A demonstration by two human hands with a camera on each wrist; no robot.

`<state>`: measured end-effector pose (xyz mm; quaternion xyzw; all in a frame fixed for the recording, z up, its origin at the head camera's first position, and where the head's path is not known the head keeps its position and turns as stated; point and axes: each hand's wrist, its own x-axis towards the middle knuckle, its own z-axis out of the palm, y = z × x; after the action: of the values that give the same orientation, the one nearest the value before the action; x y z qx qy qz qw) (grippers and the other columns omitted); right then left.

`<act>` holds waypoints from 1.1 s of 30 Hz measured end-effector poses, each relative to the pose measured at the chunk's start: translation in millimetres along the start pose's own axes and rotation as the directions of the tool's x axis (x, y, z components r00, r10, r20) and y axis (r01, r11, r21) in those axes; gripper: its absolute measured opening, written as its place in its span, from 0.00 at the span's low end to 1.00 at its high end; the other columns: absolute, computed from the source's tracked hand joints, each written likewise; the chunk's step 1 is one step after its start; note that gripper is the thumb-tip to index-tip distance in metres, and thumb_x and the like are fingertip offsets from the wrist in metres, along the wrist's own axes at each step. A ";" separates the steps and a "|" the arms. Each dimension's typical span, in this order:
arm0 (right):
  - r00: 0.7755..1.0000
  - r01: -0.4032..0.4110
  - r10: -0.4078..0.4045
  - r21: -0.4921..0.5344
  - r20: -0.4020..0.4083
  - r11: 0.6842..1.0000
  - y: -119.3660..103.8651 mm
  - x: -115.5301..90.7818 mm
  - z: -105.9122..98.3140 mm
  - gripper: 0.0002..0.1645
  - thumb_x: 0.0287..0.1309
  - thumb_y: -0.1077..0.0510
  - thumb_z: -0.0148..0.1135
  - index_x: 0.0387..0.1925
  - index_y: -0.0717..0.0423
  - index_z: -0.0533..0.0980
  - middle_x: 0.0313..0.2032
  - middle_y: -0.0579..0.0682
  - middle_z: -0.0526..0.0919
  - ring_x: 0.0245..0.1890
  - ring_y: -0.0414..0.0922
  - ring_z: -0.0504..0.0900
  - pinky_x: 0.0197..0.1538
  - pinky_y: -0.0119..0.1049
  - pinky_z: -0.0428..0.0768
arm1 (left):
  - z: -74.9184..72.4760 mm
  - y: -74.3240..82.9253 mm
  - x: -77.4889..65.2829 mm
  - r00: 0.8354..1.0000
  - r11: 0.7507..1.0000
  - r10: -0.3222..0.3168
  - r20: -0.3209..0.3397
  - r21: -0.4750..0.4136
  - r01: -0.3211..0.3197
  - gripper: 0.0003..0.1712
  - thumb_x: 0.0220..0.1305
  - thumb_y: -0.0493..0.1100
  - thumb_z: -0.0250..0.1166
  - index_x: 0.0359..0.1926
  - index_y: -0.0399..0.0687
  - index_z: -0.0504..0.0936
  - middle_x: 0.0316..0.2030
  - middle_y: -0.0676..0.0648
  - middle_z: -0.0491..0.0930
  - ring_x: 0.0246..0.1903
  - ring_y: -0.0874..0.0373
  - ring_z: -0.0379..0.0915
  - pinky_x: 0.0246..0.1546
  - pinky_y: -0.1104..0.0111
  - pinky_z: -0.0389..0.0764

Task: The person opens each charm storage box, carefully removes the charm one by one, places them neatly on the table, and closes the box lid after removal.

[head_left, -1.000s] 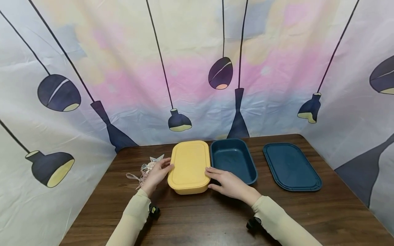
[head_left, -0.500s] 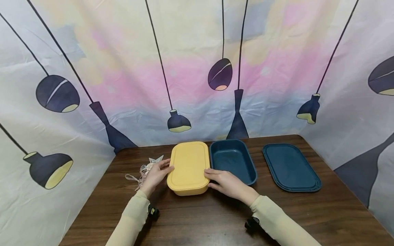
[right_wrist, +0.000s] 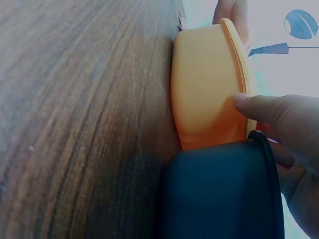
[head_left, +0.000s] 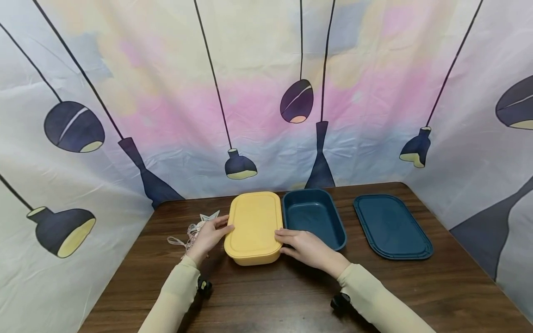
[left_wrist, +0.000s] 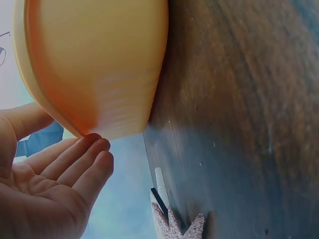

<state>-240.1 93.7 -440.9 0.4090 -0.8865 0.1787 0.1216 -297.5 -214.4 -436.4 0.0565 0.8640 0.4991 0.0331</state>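
Note:
A yellow box (head_left: 257, 260) stands on the table with its yellow lid (head_left: 254, 222) on top. My left hand (head_left: 210, 235) is at the lid's left edge; in the left wrist view its thumb lies over the rim and its fingertips meet the rim from below. On the opposite side my right hand (head_left: 306, 248) grips the lid's edge, fingers over the top and thumb (right_wrist: 254, 105) against the side just under the rim. A dark blue open box (head_left: 313, 215) sits right beside the yellow one, nearest my right hand.
A dark blue lid (head_left: 393, 226) lies flat on the table at the right. Left of the yellow box is a tangle of string (head_left: 192, 231) with star-shaped pieces (head_left: 209, 216), partly behind my left hand. A patterned curtain (head_left: 266, 115) hangs behind the wooden table (head_left: 266, 300).
Both hands stay at the yellow lid's edges. The whole scene has shifted slightly left in the head view.

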 end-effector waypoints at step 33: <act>0.994 0.099 -0.097 0.043 -0.051 0.994 3.3 5.4 -4.9 0.22 0.60 0.55 0.60 0.56 0.54 0.75 0.57 0.50 0.74 0.58 0.40 0.71 0.54 0.34 0.72 | -7.0 4.2 -4.2 1.000 0.999 0.020 -0.003 0.047 -0.020 0.31 0.61 0.48 0.64 0.62 0.40 0.70 0.54 0.39 0.74 0.54 0.47 0.70 0.48 0.59 0.75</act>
<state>-245.8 94.0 -435.2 0.4502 -0.8579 0.2023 0.1426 -293.9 -218.9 -429.2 0.0652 0.8748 0.4793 0.0255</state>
